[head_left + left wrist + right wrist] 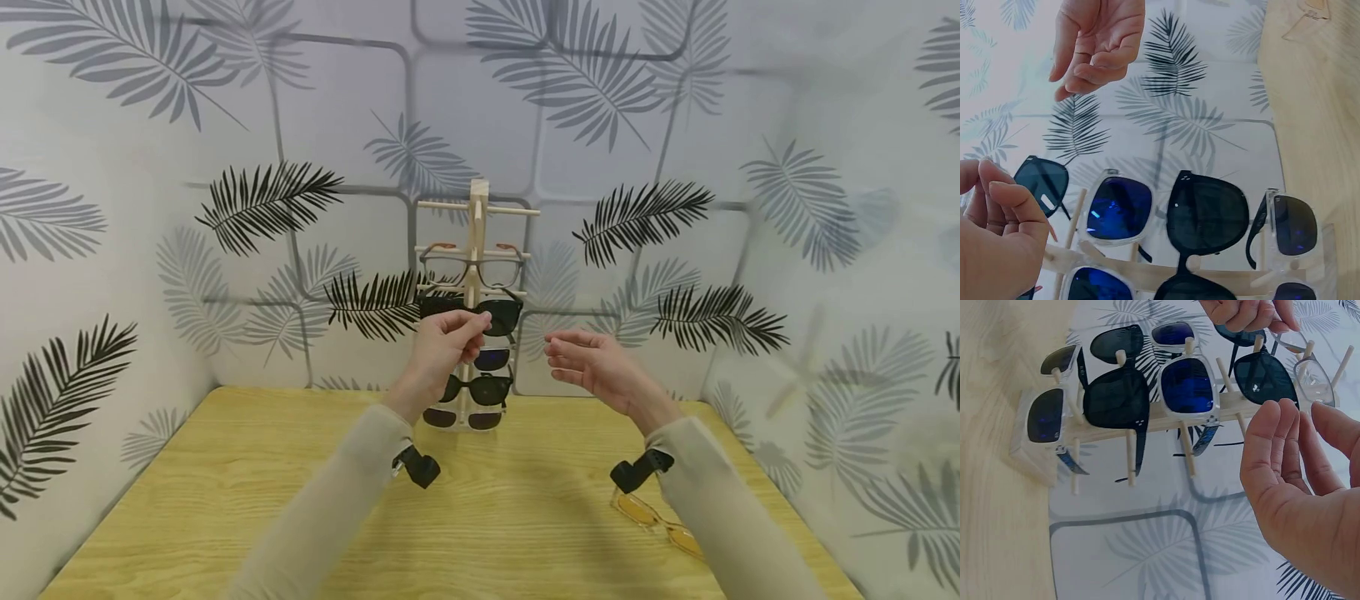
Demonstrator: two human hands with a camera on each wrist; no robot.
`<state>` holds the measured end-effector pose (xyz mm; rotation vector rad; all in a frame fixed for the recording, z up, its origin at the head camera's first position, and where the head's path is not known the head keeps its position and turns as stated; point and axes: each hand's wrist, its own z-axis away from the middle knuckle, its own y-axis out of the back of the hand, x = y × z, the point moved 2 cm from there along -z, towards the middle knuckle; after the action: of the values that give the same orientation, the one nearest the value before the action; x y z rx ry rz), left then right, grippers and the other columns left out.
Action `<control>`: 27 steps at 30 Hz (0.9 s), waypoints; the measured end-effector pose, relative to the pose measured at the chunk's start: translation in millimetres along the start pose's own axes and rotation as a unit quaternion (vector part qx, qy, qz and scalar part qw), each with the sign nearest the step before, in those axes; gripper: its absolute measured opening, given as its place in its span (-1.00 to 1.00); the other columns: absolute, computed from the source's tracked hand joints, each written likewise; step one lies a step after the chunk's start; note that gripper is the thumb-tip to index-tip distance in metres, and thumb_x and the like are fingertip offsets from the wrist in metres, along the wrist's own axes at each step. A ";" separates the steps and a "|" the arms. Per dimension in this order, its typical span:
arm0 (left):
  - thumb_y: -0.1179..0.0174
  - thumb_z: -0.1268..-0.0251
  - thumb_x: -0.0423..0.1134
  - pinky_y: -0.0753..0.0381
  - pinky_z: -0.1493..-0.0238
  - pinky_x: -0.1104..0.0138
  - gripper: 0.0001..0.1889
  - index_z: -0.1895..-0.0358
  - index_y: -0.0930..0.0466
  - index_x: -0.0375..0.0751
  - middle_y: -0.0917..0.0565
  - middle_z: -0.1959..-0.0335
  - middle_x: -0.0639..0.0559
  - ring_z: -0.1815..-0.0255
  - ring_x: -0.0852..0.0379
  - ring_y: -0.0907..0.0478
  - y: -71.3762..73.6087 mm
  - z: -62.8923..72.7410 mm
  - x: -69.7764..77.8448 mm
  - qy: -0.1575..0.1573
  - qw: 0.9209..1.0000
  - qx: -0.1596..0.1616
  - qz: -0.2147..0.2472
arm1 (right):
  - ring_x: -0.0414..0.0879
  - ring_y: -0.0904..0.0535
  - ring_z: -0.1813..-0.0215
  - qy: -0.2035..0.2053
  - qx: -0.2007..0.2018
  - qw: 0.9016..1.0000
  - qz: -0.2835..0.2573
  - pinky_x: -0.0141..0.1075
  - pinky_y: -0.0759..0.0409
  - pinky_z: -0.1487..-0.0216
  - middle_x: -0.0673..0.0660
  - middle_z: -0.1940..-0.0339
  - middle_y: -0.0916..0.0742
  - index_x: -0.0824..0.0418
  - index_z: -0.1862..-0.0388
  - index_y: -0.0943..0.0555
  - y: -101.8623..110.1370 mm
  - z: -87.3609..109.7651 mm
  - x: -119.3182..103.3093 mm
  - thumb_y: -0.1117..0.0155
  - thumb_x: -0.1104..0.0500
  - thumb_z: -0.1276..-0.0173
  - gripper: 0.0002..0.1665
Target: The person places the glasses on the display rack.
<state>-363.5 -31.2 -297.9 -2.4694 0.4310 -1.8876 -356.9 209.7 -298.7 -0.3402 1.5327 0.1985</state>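
Observation:
A wooden eyewear rack (478, 218) stands upright at the back of the table. My left hand (442, 346) is in front of its third row, fingers bent and thumb close to the forefinger, overlapping black sunglasses (501, 317). Nothing shows in its fingers in the left wrist view. To the right of the rack, my right hand (600, 371) hangs in the air, empty, its fingers loosely bent. Clear eyeglasses (501, 272) sit one row above the black pair. Below hang clear-framed sunglasses with blue lenses (1119, 208), another black pair (491, 389) and clear-framed dark sunglasses (485, 421).
Yellow-tinted glasses (648, 518) lie on the wooden table (300, 500) at the right, partly behind my right sleeve. The rack's top peg (513, 211) carries no glasses. A leaf-patterned backdrop (480, 108) rises behind the table and along both sides.

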 end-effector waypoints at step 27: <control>-0.23 -0.38 -0.24 -0.47 0.49 0.44 -0.80 0.23 -0.64 -0.38 -0.60 0.55 0.10 0.57 0.24 -0.48 -32.9 23.0 -80.7 0.066 0.994 -0.079 -0.032 | -0.18 -0.64 0.11 -0.054 -0.015 0.996 0.065 -0.27 -0.65 -0.05 0.02 0.11 -0.68 0.27 -0.15 -0.51 37.5 38.2 62.0 -0.15 0.14 -0.51 -0.67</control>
<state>-353.9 14.3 -375.1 -2.4881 0.5299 -2.1304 -331.4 252.4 -363.7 -0.2495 1.4465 0.3381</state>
